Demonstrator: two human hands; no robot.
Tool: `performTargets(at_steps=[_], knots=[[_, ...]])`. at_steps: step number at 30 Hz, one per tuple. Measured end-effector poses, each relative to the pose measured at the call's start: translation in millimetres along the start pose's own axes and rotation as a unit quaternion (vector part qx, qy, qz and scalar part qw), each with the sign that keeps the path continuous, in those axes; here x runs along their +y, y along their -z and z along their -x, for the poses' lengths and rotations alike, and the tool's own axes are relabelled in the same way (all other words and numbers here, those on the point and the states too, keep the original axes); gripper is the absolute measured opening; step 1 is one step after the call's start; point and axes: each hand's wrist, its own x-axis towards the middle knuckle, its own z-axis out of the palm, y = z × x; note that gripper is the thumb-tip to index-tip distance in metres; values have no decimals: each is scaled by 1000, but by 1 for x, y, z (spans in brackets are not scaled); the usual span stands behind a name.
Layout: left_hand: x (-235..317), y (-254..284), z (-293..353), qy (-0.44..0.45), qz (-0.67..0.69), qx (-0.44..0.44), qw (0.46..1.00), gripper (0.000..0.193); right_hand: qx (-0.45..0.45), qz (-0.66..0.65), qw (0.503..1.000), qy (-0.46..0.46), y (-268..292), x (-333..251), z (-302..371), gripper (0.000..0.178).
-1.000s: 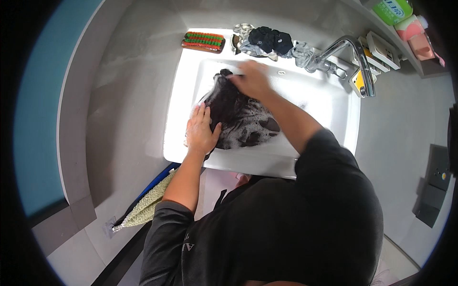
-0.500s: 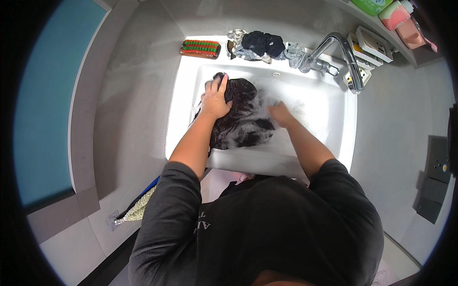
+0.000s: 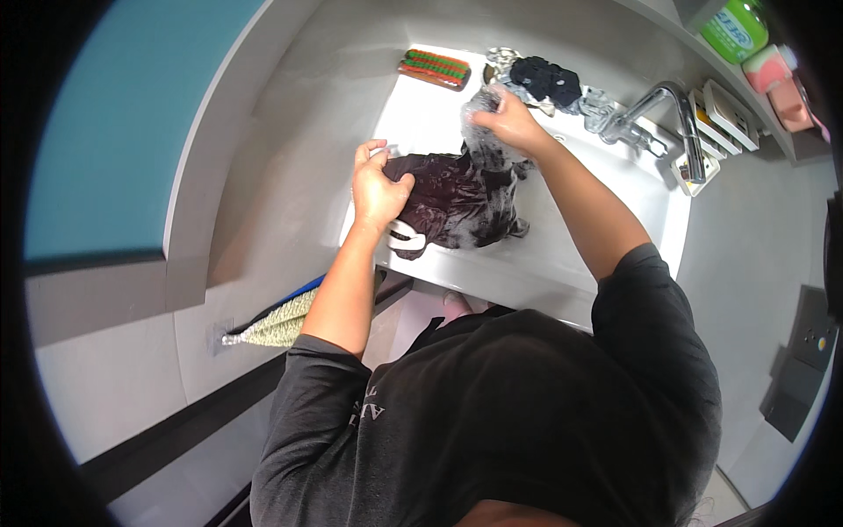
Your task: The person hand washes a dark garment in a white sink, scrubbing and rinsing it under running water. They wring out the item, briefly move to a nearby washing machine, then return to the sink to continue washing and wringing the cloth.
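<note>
A dark, wet garment (image 3: 443,198) with white suds on it is spread over the left part of the white sink (image 3: 580,237). My left hand (image 3: 379,191) holds its left edge, with the fingers bent over the cloth and the thumb on the near side. Higher up, my right hand (image 3: 514,125) grips a raised, foam-covered part of the same garment, with its fingers closed round the cloth. A white band (image 3: 406,237) shows at the garment's near left corner. Folds of cloth hide some of my fingertips.
A scrub brush (image 3: 435,68) with red and green bristles lies on the sink's back left rim. Small dark and grey cloths (image 3: 544,81) lie beside it. The chrome faucet (image 3: 680,114) stands at the back right, near white soap trays (image 3: 729,119) and a shelf with bottles (image 3: 736,33).
My right hand has moved up and away, lifting a soapy part of the garment. My left hand has shifted from lying on the cloth to gripping its left edge. The view has turned.
</note>
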Motion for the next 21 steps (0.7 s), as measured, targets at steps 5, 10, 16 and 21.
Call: performTargets(at_steps=[5, 10, 16, 21], knots=[[1, 25, 16, 34, 51, 172, 983, 26, 8, 46, 998, 33, -38, -43, -29, 61], [8, 39, 27, 50, 76, 92, 992, 57, -3, 342, 939, 10, -22, 15, -56, 66], [11, 28, 34, 6, -202, -367, 908, 91, 14, 493, 855, -161, -45, 79, -33, 48], [-14, -52, 30, -35, -239, -323, 915, 99, -49, 446, 893, -14, -70, 76, -21, 34]])
